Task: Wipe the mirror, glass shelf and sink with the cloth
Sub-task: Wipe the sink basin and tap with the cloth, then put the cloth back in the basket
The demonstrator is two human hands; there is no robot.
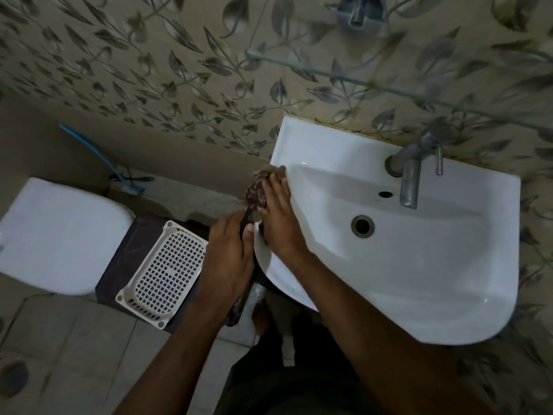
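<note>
The white sink (449, 295) fills the right half of the view. My right hand (278, 217) lies on its left rim and presses a brown patterned cloth (258, 187) against the rim's outer edge. My left hand (227, 259) is just left of the rim, closed around a dark, flat, elongated object (238, 307) that hangs down beside the sink; I cannot tell what it is. The glass shelf (389, 85) runs across the wall above the sink. The mirror is out of view.
A metal tap (410, 181) stands at the sink's back, with the drain (362, 226) in the bowl. Left of the sink are a white perforated basket (163, 271) on a dark stool (119, 265), a toilet (59, 235) and a blue-handled brush (89, 148).
</note>
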